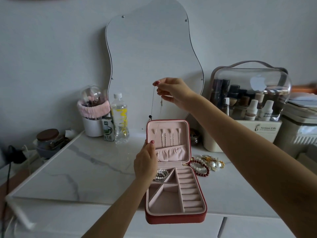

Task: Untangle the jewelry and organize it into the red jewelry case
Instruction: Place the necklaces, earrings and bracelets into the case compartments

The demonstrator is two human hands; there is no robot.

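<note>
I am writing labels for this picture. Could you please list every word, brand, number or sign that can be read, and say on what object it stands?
"Serious Life": on the cream base of the clear cosmetic organizer; the smaller line under it is too small to read.
Apple logo sticker, no words: on the organizer's clear lid.
"poo" twice, partly hidden: on a white bottle inside the organizer.
Green milk carton: Chinese characters, too blurred to read surely.
Water bottle: yellow print, unreadable.

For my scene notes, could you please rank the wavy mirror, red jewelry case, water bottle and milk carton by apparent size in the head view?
1. wavy mirror
2. red jewelry case
3. water bottle
4. milk carton
</note>
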